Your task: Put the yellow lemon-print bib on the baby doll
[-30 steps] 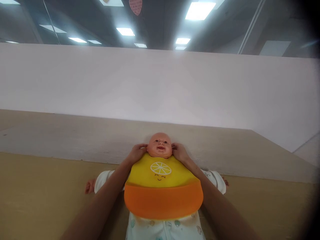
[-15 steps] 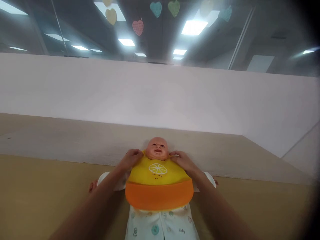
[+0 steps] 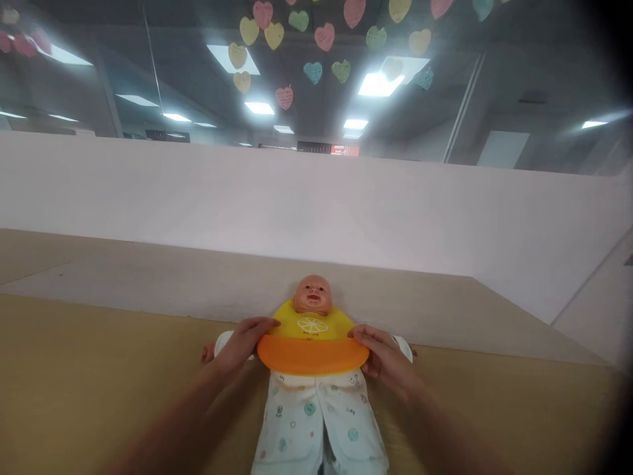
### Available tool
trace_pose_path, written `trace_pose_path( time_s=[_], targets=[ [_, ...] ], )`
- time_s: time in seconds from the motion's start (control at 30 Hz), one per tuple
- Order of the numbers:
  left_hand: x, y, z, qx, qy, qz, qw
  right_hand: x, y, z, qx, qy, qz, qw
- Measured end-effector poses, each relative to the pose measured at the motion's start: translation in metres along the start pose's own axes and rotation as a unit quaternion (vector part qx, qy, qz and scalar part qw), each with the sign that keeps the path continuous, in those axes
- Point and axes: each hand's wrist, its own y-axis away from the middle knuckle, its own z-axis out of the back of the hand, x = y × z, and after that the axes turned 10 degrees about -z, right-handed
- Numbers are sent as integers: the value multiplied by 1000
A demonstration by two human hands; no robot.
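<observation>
A baby doll (image 3: 313, 294) lies face up on the table, dressed in white printed clothes (image 3: 297, 415). Over its chest is a yellow bib (image 3: 291, 322) with a lemon-slice face and an orange catch pocket (image 3: 312, 356). My left hand (image 3: 252, 335) grips the bib at the left end of the pocket. At the right end my right hand (image 3: 378, 349) has its thumb and fingers around the pocket's edge. The bib sits around the doll's neck; its back is hidden. The doll's small hands stick out sideways beyond my wrists.
The wood-coloured table (image 3: 99, 382) meets a paler raised strip (image 3: 163, 284) behind the doll's head. Beyond stands a white low wall (image 3: 297, 204) with glass above, carrying several paper hearts (image 3: 325, 37).
Both my hands have moved from the bib's neck band down to the two ends of its pocket. The pocket now stands higher against the printed face. My view has tilted upward.
</observation>
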Motion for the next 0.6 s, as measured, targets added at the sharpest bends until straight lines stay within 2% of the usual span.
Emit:
trace_pose_path(
  time_s=[0.07,0.13,0.27,0.37,0.6],
  targets=[
    [3,1,-2,-28,31,3,999,-5,1,-6,-15,-30,-1,999],
    [12,3,-6,-28,44,-4,999,-9,3,-10,-34,-39,2,999],
    [33,14,-17,-33,32,-32,998,-19,7,-10,-60,-14,12,998],
    [38,24,-22,-40,29,-40,998,-25,10,-8,-62,13,15,998],
    [48,36,-18,-10,-18,-74,997,-28,19,-13,-74,35,13,997]
  ],
)
